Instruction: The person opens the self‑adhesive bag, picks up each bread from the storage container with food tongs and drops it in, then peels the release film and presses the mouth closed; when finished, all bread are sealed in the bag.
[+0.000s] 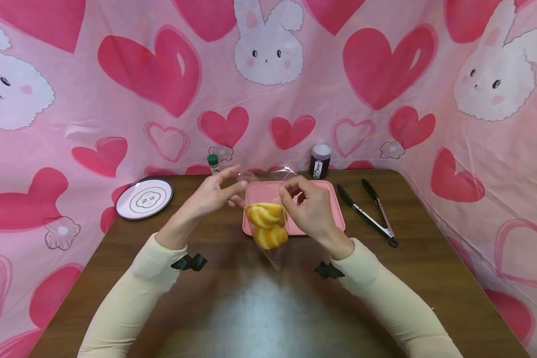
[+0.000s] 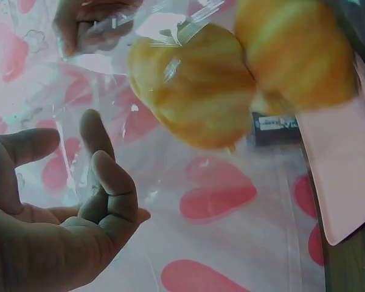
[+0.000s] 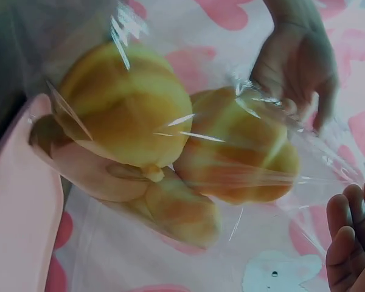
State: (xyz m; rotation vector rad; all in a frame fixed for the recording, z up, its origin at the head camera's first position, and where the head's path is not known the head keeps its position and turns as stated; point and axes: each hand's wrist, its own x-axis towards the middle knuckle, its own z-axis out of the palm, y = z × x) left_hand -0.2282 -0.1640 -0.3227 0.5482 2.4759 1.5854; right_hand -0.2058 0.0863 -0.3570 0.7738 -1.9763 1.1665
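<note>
A clear plastic bag (image 3: 243, 225) with several golden bread rolls (image 1: 268, 223) inside hangs in front of the pink tray (image 1: 335, 209). My right hand (image 1: 311, 206) pinches the bag's upper edge between thumb and curled fingers. At the bag's left side is my left hand (image 1: 219, 191), its thumb and fingers spread apart. The left wrist view shows that hand (image 2: 79, 207) beside the thin film, with a gap between thumb and fingertips. In the right wrist view the rolls (image 3: 121, 109) press together inside the film.
A white plate (image 1: 130, 204) with a dark rim lies at the left. Behind the tray stand a green-capped bottle (image 1: 213, 164) and a dark jar (image 1: 319, 161) with a pale lid. Black-tipped tongs (image 1: 371, 214) lie spread at the right. A patterned pink curtain (image 1: 268, 104) rises behind the table.
</note>
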